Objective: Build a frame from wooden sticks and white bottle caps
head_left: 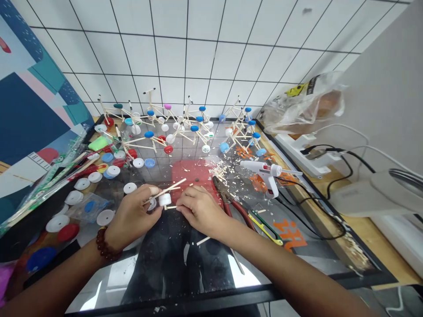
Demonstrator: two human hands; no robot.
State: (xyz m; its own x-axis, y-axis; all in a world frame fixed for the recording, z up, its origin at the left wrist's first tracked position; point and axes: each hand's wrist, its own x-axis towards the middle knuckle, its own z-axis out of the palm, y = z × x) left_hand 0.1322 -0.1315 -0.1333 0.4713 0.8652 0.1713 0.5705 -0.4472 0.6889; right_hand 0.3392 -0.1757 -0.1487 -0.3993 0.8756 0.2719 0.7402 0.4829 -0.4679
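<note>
My left hand (137, 215), with a beaded bracelet at the wrist, pinches thin wooden sticks (170, 188) joined near a white bottle cap (165, 200). The cap sits at the fingertips, with sticks crossing above it and below it. My right hand (200, 207) is closed at the end of a short stick (171, 207) that reaches toward the cap; part of its grip is hidden by the fingers. Both hands are over the near edge of a red mat (191, 171).
Several small stick-and-cap bicycle models (194, 128) stand at the back. Loose caps (105, 217) lie at left. Pliers (226, 196), yellow-green scissors (266, 226), a white glue gun (267, 171) with its cord and a power strip (302, 154) are at right. Wood scraps litter the middle.
</note>
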